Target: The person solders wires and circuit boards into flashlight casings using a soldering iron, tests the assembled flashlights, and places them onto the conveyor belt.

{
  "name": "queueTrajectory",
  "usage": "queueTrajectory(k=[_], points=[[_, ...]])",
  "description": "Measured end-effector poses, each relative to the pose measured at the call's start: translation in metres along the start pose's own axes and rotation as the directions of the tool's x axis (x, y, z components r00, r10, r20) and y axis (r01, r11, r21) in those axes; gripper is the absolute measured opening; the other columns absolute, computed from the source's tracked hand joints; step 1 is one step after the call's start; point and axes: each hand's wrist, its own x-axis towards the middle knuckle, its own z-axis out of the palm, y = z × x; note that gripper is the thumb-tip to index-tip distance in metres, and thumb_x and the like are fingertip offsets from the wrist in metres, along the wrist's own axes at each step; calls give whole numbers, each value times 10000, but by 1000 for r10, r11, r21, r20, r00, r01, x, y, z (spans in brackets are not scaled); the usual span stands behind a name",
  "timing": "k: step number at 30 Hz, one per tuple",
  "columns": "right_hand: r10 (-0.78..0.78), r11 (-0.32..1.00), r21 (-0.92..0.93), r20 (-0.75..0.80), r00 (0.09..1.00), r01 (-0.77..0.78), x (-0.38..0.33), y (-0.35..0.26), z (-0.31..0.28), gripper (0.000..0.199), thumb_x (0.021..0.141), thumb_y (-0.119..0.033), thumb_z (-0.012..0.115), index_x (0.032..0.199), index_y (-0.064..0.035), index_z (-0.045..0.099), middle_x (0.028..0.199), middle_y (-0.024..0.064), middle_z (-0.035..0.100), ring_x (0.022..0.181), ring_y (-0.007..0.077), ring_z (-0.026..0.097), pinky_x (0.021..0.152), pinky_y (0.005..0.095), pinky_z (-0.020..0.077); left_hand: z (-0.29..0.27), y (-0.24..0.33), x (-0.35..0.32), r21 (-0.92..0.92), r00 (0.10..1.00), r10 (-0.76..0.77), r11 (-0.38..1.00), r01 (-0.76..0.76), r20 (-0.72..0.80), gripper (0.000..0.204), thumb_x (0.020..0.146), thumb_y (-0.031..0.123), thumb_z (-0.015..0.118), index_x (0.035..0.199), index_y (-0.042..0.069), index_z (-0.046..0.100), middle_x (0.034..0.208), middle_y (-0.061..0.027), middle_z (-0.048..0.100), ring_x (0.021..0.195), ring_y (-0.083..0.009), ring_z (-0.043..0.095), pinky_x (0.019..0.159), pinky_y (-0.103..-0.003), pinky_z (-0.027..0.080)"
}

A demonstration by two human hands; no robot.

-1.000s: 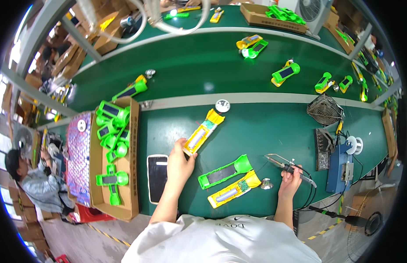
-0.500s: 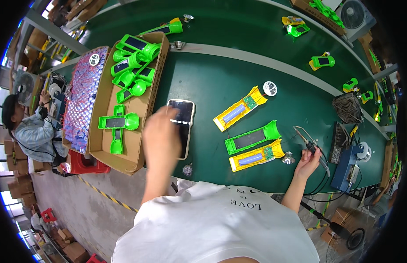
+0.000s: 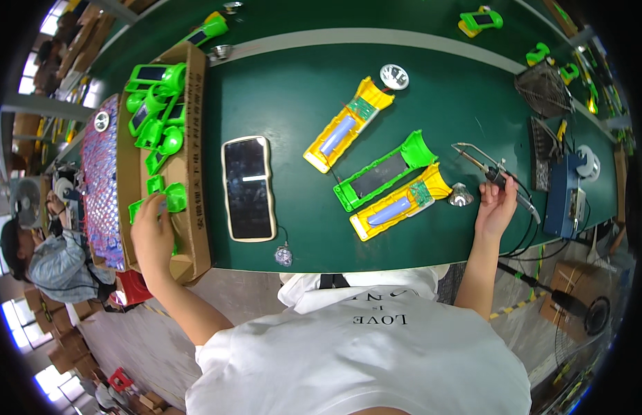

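My left hand (image 3: 153,235) reaches into the cardboard box (image 3: 196,173) at the left, its fingers closed over a green flashlight housing (image 3: 174,198); the fingertips are partly hidden. Several more green housings (image 3: 155,86) are heaped at the box's far end. In my right hand (image 3: 496,211) is a soldering iron (image 3: 495,176) with a bent metal tube, its tip pointing left. Left of it lies an open yellow housing (image 3: 397,207) with a blue battery and a green circuit board. Just beyond rests an empty green half-shell (image 3: 380,174), then a second yellow housing (image 3: 342,131) wired to a round reflector (image 3: 394,77).
A phone (image 3: 249,190) lies between the box and the housings, a small round wired part (image 3: 283,256) near it. Far left is a tray of batteries (image 3: 103,187), with a seated person (image 3: 61,256) beyond. At right stand a blue soldering station (image 3: 562,197) and a fan (image 3: 542,90).
My left hand has moved left from over the phone into the box, onto a green housing. My right hand still holds the soldering iron. The whole view has shifted.
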Motion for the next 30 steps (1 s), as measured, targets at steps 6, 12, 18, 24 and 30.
queueTrajectory(k=[6,12,18,24,30], points=[[14,998,55,-6,1000,-14,-2,-2,1,222,903,-215,454,920,-13,545,618,7,416,515,86,375,601,266,403,-6,139,-25,-487,898,98,813,-321,-429,138,740,-27,547,871,-3,586,834,-109,611,769,-234,573,681,-322,435],[-21,994,110,43,999,16,-3,-4,1,252,900,-239,453,922,-12,560,613,-2,423,513,80,368,609,268,394,39,266,-25,-691,851,468,534,-487,-238,175,670,48,654,841,70,624,889,-50,618,801,-234,558,710,-329,424],[-21,981,192,5,1000,19,-2,-10,0,245,907,-260,439,912,-38,543,627,-14,410,516,76,336,596,258,343,67,318,3,-622,872,395,615,-484,-289,186,676,116,691,841,65,621,815,-49,613,747,-220,555,655,-327,434],[-10,982,186,-44,999,18,-1,-11,-1,241,916,-265,420,911,-52,534,628,-20,397,520,77,314,586,257,324,69,313,0,-677,848,438,530,-511,-297,122,697,81,681,810,58,640,667,-39,603,595,-187,557,533,-289,428],[31,981,193,6,999,-32,-5,-9,0,241,904,-268,442,915,-51,548,619,-18,396,514,77,324,587,255,321,61,277,-26,-902,980,200,419,-101,-17,90,716,13,667,803,14,642,731,-62,642,616,-125,569,594,-238,438]])
